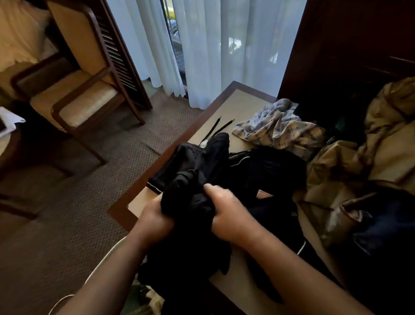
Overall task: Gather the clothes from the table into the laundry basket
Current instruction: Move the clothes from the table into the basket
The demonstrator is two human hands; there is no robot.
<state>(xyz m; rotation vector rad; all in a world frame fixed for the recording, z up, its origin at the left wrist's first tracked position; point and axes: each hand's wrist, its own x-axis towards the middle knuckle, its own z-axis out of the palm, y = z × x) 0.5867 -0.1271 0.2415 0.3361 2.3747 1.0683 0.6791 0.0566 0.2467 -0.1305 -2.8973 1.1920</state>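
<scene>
Left grip (155,218) and right grip (231,216) each grasped a bunched black garment (194,181) at the bench's (233,103) left edge.

I had both bare forearms stretched forward from the bottom of the view, drawing together toward the middle. The left hand (158,218) sat lower and nearer, its back turned up, its fingers buried out of sight in the black garment (192,181) it gripped. The right hand (229,216) lay just beside it, knuckles up, thumb laid forward over the cloth, fingers curled into the same bundle. Both wrists looked roughly straight.
</scene>
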